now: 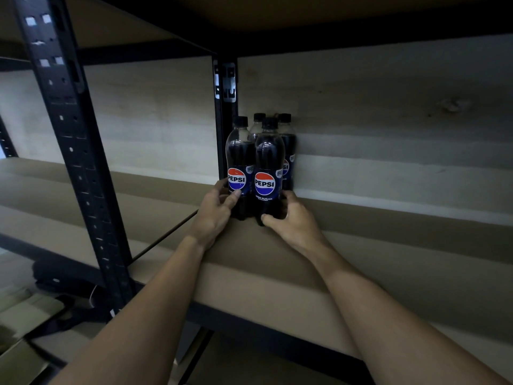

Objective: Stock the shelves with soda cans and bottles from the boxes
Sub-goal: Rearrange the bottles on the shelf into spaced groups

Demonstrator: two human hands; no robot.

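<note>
Several dark Pepsi bottles with black caps stand in a tight cluster at the back left corner of the brown shelf board [361,245]. My left hand [215,211] grips the lower part of the front left bottle [239,162], thumb across its label. My right hand [291,219] grips the base of the front right bottle [268,168]. Both of these stand upright on the board, touching each other. Two more bottles [287,140] stand behind them against the pale back wall, partly hidden.
A black perforated upright [75,151] rises at the left front, another black post [226,112] stands in the back corner beside the bottles. A shelf board lies overhead. A neighbouring shelf bay [111,195] extends left. Cardboard and dark items lie on the floor [41,315] below left.
</note>
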